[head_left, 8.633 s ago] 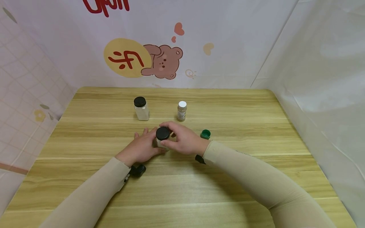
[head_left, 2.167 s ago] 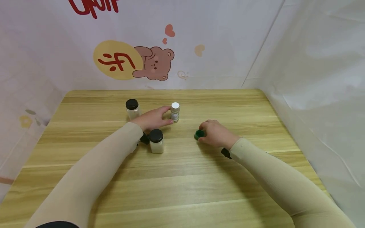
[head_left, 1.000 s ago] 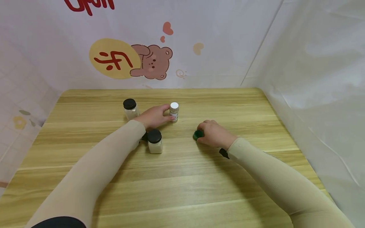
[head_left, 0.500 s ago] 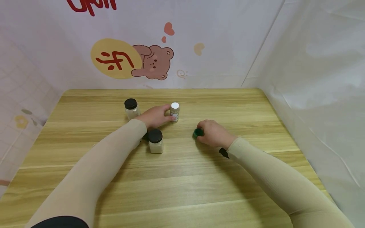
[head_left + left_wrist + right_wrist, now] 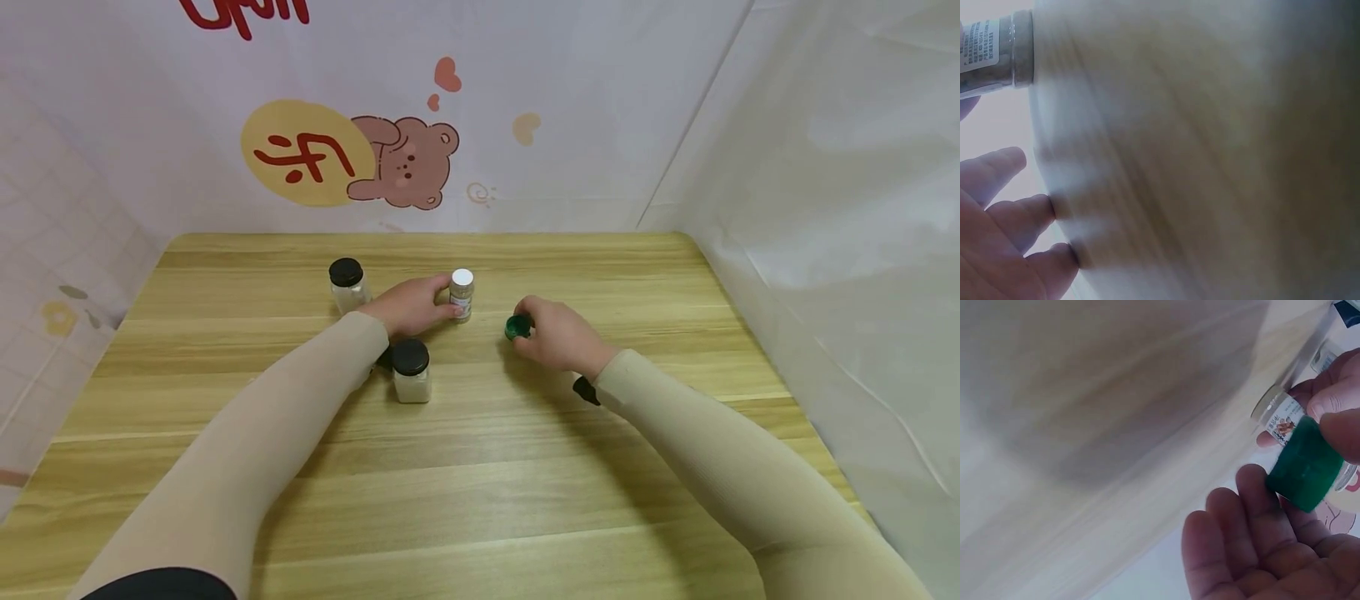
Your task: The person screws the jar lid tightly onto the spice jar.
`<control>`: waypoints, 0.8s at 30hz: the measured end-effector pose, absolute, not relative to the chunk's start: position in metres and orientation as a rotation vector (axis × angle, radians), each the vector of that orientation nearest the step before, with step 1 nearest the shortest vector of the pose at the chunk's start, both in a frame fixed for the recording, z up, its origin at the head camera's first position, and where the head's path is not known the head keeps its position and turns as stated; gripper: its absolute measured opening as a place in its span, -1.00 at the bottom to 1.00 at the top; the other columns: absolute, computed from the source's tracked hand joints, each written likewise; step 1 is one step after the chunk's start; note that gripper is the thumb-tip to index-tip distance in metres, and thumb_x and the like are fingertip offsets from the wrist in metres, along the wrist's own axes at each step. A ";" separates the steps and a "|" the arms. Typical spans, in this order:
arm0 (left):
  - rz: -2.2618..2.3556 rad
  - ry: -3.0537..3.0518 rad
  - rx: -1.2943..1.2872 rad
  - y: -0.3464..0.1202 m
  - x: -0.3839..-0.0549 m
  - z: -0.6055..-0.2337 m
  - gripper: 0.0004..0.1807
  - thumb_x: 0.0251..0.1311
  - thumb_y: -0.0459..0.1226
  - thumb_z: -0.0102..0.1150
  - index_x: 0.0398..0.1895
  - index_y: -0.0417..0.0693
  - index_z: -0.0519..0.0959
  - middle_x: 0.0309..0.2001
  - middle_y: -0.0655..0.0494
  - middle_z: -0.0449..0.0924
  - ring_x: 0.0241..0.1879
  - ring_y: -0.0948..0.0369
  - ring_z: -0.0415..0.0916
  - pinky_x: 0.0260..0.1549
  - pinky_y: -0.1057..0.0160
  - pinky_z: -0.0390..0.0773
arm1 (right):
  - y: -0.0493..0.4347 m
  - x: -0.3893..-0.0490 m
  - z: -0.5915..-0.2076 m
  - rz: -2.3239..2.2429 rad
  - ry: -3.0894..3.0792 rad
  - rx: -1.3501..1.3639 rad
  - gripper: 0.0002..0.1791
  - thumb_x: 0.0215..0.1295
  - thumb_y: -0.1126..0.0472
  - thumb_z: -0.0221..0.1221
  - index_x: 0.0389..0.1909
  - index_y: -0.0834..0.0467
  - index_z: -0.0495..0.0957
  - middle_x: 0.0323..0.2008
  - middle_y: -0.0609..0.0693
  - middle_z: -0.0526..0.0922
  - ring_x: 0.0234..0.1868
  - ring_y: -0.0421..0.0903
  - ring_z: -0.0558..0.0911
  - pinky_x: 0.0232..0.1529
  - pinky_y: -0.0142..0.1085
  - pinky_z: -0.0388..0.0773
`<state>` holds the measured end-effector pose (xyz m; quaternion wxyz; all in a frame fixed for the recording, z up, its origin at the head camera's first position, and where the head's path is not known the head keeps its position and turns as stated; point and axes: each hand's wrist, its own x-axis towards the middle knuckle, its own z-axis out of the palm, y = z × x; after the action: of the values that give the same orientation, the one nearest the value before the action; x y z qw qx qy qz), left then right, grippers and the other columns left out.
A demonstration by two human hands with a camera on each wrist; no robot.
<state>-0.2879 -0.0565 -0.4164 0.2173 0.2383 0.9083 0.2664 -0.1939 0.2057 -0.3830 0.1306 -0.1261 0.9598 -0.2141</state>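
Observation:
My left hand (image 5: 412,307) grips a small spice bottle (image 5: 461,307) with a white lid between thumb and fingers, and the bottle stands upright on the table. In the left wrist view its labelled side (image 5: 985,47) shows at the upper left, with the other fingers spread below. Right of it, my right hand (image 5: 561,337) pinches a green cap (image 5: 517,327) by its sides, hollow face up. From the right wrist view the green cap (image 5: 1307,462) sits between thumb and fingers, overlapping the labelled bottle (image 5: 1282,415) behind it.
A black-lidded jar (image 5: 412,379) with pale contents stands just in front of my left wrist. Another black-lidded jar (image 5: 348,283) stands behind the left forearm, partly hidden. White sheets with a bear print (image 5: 416,167) hang behind the wooden table (image 5: 480,500).
Both hands earlier held the front black-lidded jar; then the left went to the spice bottle and the right to the green cap. In the last half second the right hand moved the cap up and slightly left.

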 end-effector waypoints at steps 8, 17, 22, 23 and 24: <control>0.751 2.506 0.662 -0.056 -0.289 -0.417 -0.27 0.49 0.17 0.14 0.62 0.25 0.25 0.60 0.03 0.31 0.62 -0.02 0.18 0.59 -0.14 0.18 | 0.192 -0.209 -0.377 -0.775 2.808 -0.363 -0.63 0.40 0.10 0.32 0.09 0.20 0.54 -0.03 0.10 0.73 0.04 0.08 0.70 0.20 -0.01 0.64; 0.764 2.494 0.675 -0.056 -0.287 -0.413 -0.31 0.50 0.14 0.15 0.61 0.26 0.27 0.59 0.03 0.32 0.62 -0.02 0.18 0.59 -0.15 0.18 | 0.179 -0.225 -0.371 -0.830 2.834 -0.366 -0.68 0.39 0.12 0.32 0.03 0.19 0.56 -0.03 0.08 0.74 0.02 0.04 0.69 0.19 -0.05 0.63; 0.761 2.488 0.674 -0.056 -0.286 -0.411 -0.31 0.50 0.13 0.15 0.60 0.25 0.28 0.59 0.02 0.32 0.62 -0.02 0.19 0.58 -0.15 0.19 | 0.175 -0.232 -0.368 -0.822 2.853 -0.366 -0.67 0.40 0.12 0.31 0.06 0.20 0.57 -0.02 0.08 0.74 0.02 0.03 0.68 0.19 -0.06 0.62; 0.761 2.488 0.673 -0.056 -0.286 -0.411 -0.32 0.50 0.13 0.15 0.60 0.25 0.28 0.59 0.02 0.32 0.62 -0.02 0.19 0.58 -0.15 0.19 | 0.174 -0.233 -0.368 -0.818 2.855 -0.364 -0.66 0.41 0.11 0.31 0.07 0.21 0.57 -0.02 0.09 0.74 0.02 0.03 0.68 0.18 -0.06 0.62; 0.760 2.488 0.674 -0.056 -0.286 -0.411 -0.32 0.50 0.13 0.15 0.60 0.25 0.28 0.59 0.02 0.32 0.62 -0.02 0.19 0.58 -0.15 0.20 | 0.173 -0.234 -0.367 -0.811 2.859 -0.362 -0.65 0.41 0.11 0.30 0.08 0.22 0.57 -0.01 0.09 0.74 0.02 0.03 0.68 0.19 -0.07 0.62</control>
<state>-0.2858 -0.0559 -0.4109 0.2253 0.2443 0.9020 0.2757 -0.2340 0.1730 -0.3674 0.0739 -0.1207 0.9523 -0.2703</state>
